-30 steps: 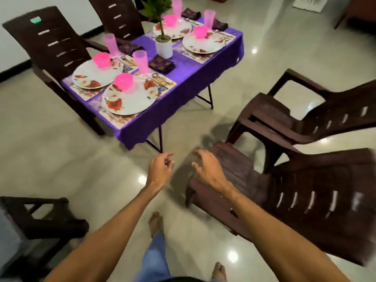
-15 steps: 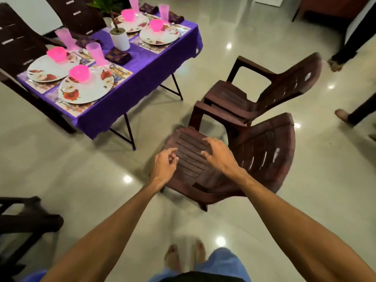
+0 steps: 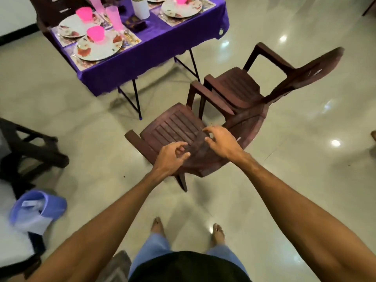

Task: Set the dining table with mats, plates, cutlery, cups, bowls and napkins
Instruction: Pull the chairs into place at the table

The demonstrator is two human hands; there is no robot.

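Here, glossy floor [image 3: 305, 180] under laid table [image 3: 162, 49].

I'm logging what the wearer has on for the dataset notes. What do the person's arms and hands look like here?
Both forearms are bare, with no sleeves in view. The left hand and right hand show no gloves, watch or rings. Lower down: a dark top, light blue trousers and bare feet.

Dim indoor light, ceiling-lamp glare spots on the glossy floor [image 3: 284, 139], edges warped and motion-blurred.
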